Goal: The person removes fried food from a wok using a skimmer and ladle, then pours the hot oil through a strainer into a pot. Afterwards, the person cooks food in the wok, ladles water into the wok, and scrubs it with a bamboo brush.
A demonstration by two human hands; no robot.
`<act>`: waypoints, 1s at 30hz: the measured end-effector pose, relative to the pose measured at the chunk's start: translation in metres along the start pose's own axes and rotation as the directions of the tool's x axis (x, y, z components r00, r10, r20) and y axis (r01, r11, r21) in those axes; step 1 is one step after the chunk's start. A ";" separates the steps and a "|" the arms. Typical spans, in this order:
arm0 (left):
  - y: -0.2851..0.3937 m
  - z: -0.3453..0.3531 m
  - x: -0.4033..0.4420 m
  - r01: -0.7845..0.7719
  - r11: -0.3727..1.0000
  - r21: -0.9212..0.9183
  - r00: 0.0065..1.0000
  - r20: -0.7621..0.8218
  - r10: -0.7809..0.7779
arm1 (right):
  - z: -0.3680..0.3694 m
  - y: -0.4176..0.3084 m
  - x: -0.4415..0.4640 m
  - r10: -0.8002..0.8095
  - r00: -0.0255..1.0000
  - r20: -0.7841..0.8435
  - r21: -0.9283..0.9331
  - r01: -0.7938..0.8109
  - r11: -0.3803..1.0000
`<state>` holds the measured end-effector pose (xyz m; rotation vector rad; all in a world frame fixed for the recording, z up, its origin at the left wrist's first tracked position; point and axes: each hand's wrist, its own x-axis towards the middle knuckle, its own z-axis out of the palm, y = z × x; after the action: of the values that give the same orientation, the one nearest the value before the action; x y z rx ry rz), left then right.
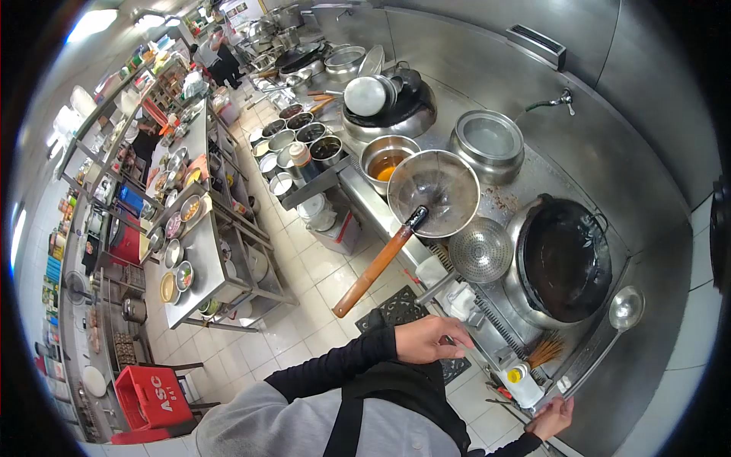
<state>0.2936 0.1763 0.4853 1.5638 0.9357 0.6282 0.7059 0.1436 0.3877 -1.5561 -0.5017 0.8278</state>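
head view: biggest container is the black wok point(565, 240), sitting in a ring on the stove, dark and shiny inside, can't tell if that's liquid or just glare. next the steel pot point(499, 169), holding something greyish and watery. then a smaller steel pot point(370, 161) with orange-brown liquid, partly covered by a big mesh strainer point(435, 179) whose wooden handle juts out over the floor. past that, a bunch of sauce tins point(327, 147), some with really dark stuff in them. room-wise: pale tiled floor point(320, 282), long steel stove top point(548, 164), a prep table point(221, 289) with food bowls across the aisle, a red bin point(156, 400) marked "asc". the ladle point(627, 308) lies slanted beside the wok, bowl end up by the wall, handle running down toward the right hand point(553, 419). that hand is low at the counter edge, fingers bent; can't tell if it's gripping the handle or just touching the edge. left hand point(432, 339) is in front of the body, palm down, fingers loosely curled and holding nothing, near a crumpled white bundle point(462, 301).
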 end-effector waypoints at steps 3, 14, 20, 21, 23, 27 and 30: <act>-0.011 -0.017 -0.007 0.015 0.999 -0.039 1.000 0.020 -0.015 | 0.011 -0.003 -0.001 -0.034 0.998 0.049 0.101 0.029 0.994; -0.053 -0.113 -0.060 0.029 0.994 -0.105 0.998 -0.053 -0.035 | 0.129 -0.008 -0.052 0.019 0.706 0.708 0.650 -0.661 0.375; -0.110 -0.159 -0.099 0.117 0.984 -0.135 0.975 -0.172 -0.140 | 0.270 -0.065 -0.154 0.036 0.759 0.650 0.370 -0.358 0.858; -0.132 -0.164 -0.105 0.127 0.980 -0.153 0.964 -0.216 -0.158 | 0.295 -0.071 -0.167 0.036 0.759 0.650 0.305 -0.304 0.902; -0.180 -0.163 -0.116 0.282 0.938 0.199 0.847 -0.511 -0.146 | 0.336 -0.074 -0.184 0.017 0.706 0.708 0.213 -0.236 0.948; -0.288 -0.141 -0.147 0.618 0.776 -0.126 0.663 -0.448 -0.600 | 0.406 -0.071 -0.219 0.078 0.622 0.779 -0.030 -0.088 0.996; -0.298 -0.149 -0.171 0.404 0.557 -0.726 0.855 0.084 -0.512 | 0.453 -0.053 -0.238 0.091 0.565 0.820 -0.027 -0.121 0.992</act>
<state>0.0131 0.1238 0.2428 0.5140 0.9806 0.6187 0.2212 0.2801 0.4907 -1.0817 -1.0679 1.6702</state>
